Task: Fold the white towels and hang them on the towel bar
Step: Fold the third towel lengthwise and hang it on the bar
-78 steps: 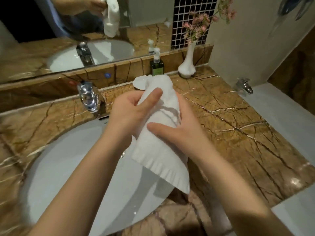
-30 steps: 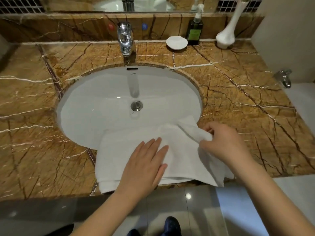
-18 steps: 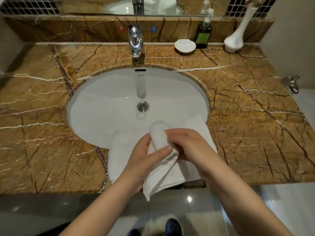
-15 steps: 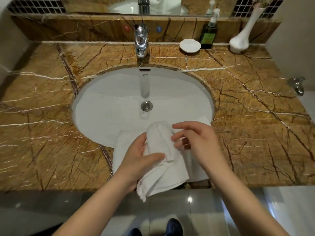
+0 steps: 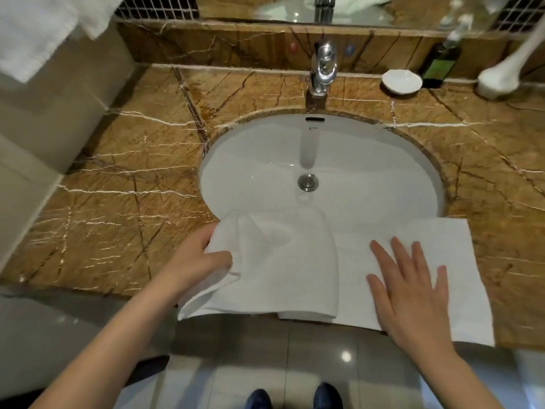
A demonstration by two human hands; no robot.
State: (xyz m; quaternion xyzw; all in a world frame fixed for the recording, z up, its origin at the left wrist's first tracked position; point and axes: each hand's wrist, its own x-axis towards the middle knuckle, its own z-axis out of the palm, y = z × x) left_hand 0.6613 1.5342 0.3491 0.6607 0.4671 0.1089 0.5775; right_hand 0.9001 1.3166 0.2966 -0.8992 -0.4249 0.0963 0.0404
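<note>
1. The left hand [image 5: 203, 261] pinches the left edge of a folded white towel [image 5: 280, 261], with the thumb on top of the cloth and the fingers tucked behind its edge.
2. The right hand [image 5: 410, 290] lies palm down with its fingers straight and spread, pressing on a flat white towel [image 5: 442, 246].
3. The folded towel is a thick, rounded bundle that lies over the left part of the flat towel. A strip of the lower layer shows under its near edge.
4. The flat towel is spread on the near edge of the table [image 5: 118, 202], in front of the sink [image 5: 383, 160]. Its far edge reaches over the sink's near rim, and its near right corner hangs slightly past the table's front edge.
5. The sink is a white oval basin set into the brown veined stone, with a metal drain [image 5: 308, 182] in its middle.
6. A chrome tap [image 5: 323, 69] stands behind the basin at the back of the table.
7. To the right of the tap, along the back, stand a white soap dish [image 5: 401, 81], a dark green pump bottle [image 5: 439, 64] and a white vase [image 5: 501, 78].
8. More white towels [image 5: 29, 33] hang at the upper left, by the wall; what holds them is out of view.
9. A mirror [image 5: 295, 10] runs along the top edge, above the stone backsplash.
10. Below the table, two dark shoes [image 5: 259, 398] stand on the glossy tiled floor [image 5: 265, 349].
</note>
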